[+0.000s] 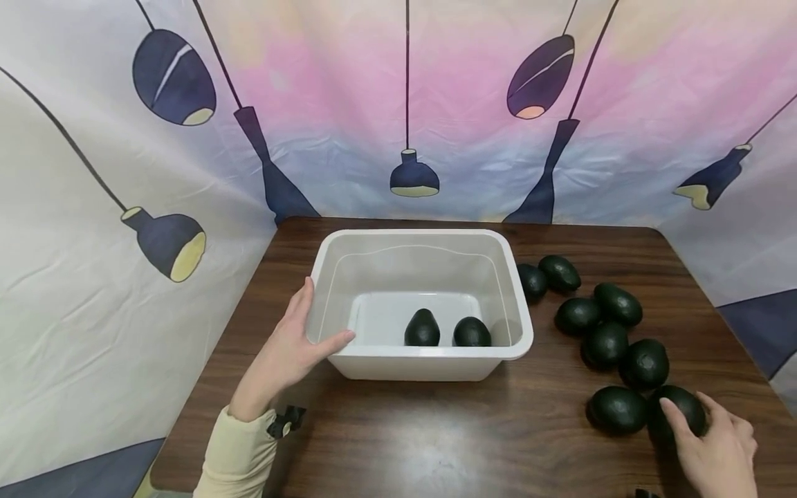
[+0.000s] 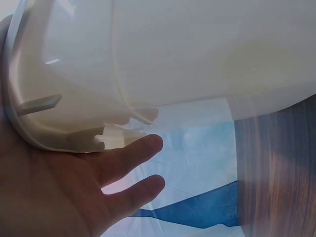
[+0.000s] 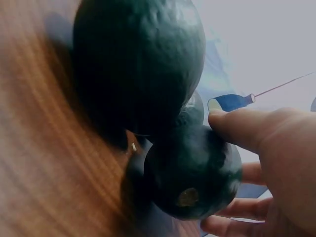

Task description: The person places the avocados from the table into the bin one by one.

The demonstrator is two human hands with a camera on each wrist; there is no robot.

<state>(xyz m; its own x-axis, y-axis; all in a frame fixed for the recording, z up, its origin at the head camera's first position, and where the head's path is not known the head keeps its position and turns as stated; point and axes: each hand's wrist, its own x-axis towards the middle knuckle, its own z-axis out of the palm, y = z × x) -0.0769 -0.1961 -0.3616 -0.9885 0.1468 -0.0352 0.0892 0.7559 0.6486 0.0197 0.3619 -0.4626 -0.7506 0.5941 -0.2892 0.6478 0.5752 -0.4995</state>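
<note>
A white plastic bin (image 1: 411, 369) stands on the table, with a pear-shaped avocado (image 1: 423, 328) and a rounder avocado (image 1: 472, 332) inside. My left hand (image 1: 292, 353) rests against the bin's left front corner, thumb along the front rim and fingers at the left side. In the left wrist view those fingers (image 2: 133, 153) are straight and spread against the bin's outside. At the front right, my right hand (image 1: 719, 443) holds a dark green avocado (image 1: 679, 411) between thumb and fingers. The right wrist view shows the stem scar on this avocado (image 3: 195, 173).
Just left of the held fruit lies another avocado (image 1: 618, 410). Several more, including one (image 1: 645, 364) behind it, run back in a loose line toward the bin's right side. The brown wood-grain table (image 1: 436, 429) meets a lamp-patterned cloth (image 1: 349, 166) at the back.
</note>
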